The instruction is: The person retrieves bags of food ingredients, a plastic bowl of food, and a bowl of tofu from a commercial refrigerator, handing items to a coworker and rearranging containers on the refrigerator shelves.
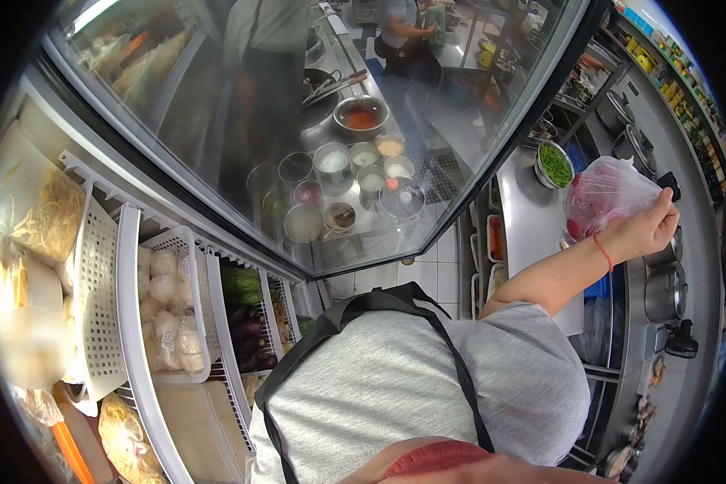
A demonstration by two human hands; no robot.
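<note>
My right hand is raised at the right with fingers pinched closed on the gathered top of a clear plastic bag. Pinkish-red pieces show through the plastic, too blurred to name. The bag hangs over the steel counter, close beside a metal bowl of chopped green herbs or scallions. A red string circles my right wrist. My left hand is out of view. On my left stands a fridge with its glass door swung out in front of me.
Fridge shelves hold a white basket of wrapped pale round items, eggplants and bagged food. Beyond the glass are several metal containers, a bowl of reddish liquid and people. Pots line the right side.
</note>
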